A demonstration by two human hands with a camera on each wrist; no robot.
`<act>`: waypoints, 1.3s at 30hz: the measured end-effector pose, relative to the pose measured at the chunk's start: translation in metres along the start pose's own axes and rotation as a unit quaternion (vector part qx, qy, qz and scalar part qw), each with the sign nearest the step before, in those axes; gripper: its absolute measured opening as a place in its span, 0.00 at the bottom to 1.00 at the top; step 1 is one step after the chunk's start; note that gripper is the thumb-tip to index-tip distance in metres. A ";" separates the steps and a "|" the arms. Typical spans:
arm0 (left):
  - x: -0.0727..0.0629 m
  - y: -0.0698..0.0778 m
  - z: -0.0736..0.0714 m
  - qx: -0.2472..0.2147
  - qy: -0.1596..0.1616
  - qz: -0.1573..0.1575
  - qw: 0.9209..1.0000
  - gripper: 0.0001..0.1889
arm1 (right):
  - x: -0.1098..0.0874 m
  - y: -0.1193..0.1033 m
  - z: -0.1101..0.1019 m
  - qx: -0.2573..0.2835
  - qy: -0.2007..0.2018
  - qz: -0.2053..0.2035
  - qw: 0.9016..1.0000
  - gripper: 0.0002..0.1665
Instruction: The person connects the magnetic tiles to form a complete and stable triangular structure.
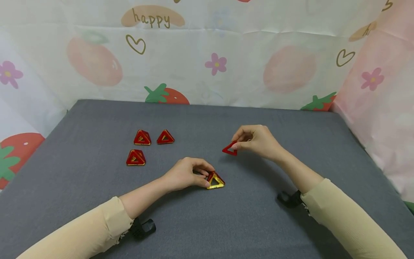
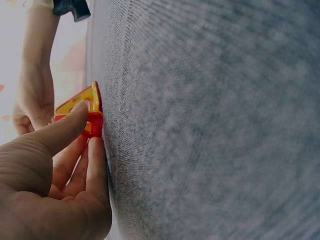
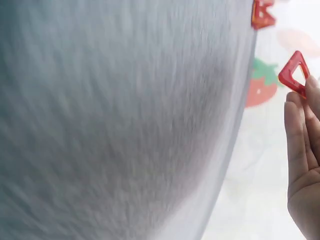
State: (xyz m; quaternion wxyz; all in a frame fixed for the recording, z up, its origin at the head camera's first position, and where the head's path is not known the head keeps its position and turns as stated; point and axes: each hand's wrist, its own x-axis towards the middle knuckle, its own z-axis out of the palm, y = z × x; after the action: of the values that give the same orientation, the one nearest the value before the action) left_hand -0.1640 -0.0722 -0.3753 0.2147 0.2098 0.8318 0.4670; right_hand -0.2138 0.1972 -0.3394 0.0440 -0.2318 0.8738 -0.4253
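Note:
In the head view my left hand (image 1: 185, 174) pinches a small pyramid of yellow and red triangular tiles (image 1: 215, 181) low on the grey cloth. The left wrist view shows the thumb on one side of that pyramid (image 2: 92, 112) and fingertips under its other side. Farther back and to the right, my right hand (image 1: 258, 142) holds a single red triangular tile (image 1: 230, 148) between thumb and fingers. This tile (image 3: 292, 74) has an open middle and is apart from the pyramid.
Three red-and-gold pyramids stand at the left: one at the back (image 1: 142, 137), one beside it (image 1: 165, 137), one nearer (image 1: 136, 158). Grey cloth (image 1: 97, 118) covers the table. A printed curtain (image 1: 242, 82) hangs behind it. Black wrist bands (image 1: 142, 228) sit at both cuffs.

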 end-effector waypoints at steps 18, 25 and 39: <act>0.000 -0.002 0.001 0.000 0.001 0.008 1.000 0.19 | -0.030 -0.029 0.032 0.028 -0.080 -0.082 0.993 0.07; -0.001 -0.002 -0.001 0.004 -0.001 0.015 1.000 0.19 | -0.032 -0.035 0.042 -0.010 -0.112 -0.105 0.988 0.07; -0.001 -0.003 -0.001 0.008 -0.003 0.021 1.000 0.20 | -0.033 -0.039 0.057 -0.055 -0.138 -0.154 0.977 0.06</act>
State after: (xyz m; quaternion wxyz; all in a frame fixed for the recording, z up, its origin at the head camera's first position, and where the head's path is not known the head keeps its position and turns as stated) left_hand -0.1643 -0.0752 -0.3770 0.2057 0.2309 0.8301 0.4640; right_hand -0.1545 0.1498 -0.3501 0.0856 -0.4222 0.8350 -0.3424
